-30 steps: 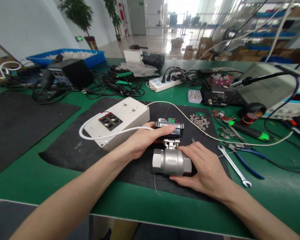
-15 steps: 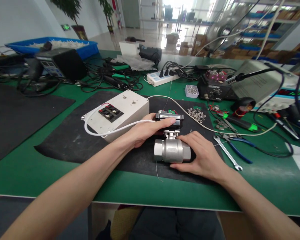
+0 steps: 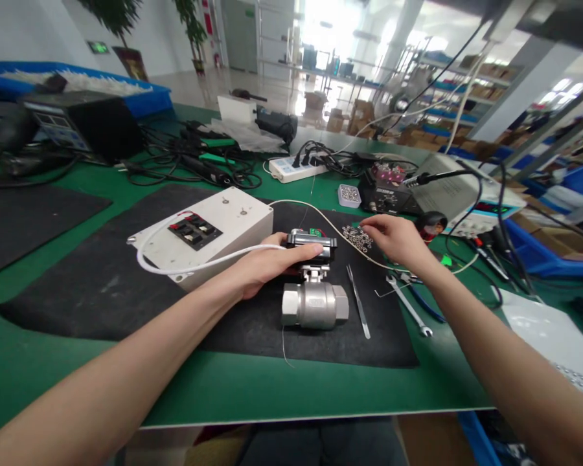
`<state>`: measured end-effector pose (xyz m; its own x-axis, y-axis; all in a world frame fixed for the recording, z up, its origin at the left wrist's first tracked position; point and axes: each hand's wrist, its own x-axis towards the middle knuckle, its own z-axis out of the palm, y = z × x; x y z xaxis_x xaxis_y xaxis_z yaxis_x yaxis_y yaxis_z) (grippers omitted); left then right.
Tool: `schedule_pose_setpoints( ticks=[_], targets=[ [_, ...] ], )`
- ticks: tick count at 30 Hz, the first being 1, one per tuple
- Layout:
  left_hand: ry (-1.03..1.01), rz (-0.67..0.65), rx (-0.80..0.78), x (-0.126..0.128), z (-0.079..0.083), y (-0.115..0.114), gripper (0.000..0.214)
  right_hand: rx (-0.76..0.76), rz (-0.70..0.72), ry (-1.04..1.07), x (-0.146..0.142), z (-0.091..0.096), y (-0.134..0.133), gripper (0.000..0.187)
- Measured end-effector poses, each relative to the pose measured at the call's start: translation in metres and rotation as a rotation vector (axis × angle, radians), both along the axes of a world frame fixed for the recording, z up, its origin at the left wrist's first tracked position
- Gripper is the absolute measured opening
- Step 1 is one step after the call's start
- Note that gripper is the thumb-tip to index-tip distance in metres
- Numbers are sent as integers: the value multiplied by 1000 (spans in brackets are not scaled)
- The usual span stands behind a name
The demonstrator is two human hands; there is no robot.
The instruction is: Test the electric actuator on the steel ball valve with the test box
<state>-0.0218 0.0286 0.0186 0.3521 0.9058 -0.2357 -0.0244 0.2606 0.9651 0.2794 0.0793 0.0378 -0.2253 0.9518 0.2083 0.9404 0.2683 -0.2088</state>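
My left hand (image 3: 267,264) is closed around the black actuator (image 3: 311,249) on top of a steel ball valve (image 3: 317,304), thumb across its front. A small green circuit board (image 3: 315,232) shows at the actuator's back, and a white cable (image 3: 208,262) runs from it to the left. My right hand (image 3: 393,239) reaches to the edge of a pile of small metal nuts (image 3: 355,238), its thumb and fingertips pinched together; whatever is between them is too small to make out. Tweezers (image 3: 358,304) lie on the black mat (image 3: 252,330) beside the valve.
A light grey box with switches (image 3: 243,226) stands left of the valve. A wrench (image 3: 411,307) and blue-handled pliers (image 3: 427,304) lie at right. Behind are a power strip (image 3: 296,169), a small tray of metal parts (image 3: 349,195) and a bench power supply (image 3: 447,188).
My right hand has let go of the valve body and moved back and right to the nuts, uncovering the tweezers. My left hand stays on the actuator. The view has turned right.
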Motion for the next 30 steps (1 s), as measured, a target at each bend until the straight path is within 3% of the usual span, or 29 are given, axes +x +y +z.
schedule_pose_setpoints(
  ticks=[4, 9, 22, 30],
  targets=[
    [15, 28, -4, 0, -1, -1, 81, -64, 62, -167, -7, -11, 39, 35],
    [32, 35, -2, -1, -3, 0, 85, -132, 49, -299, -9, -12, 55, 38],
    [48, 50, 5, -1, -7, 1, 90, -175, 34, -469, -13, -1, 51, 23],
    [40, 37, 0, -1, -6, 2, 85, -232, 22, -482, -10, 4, 62, 28]
  ],
)
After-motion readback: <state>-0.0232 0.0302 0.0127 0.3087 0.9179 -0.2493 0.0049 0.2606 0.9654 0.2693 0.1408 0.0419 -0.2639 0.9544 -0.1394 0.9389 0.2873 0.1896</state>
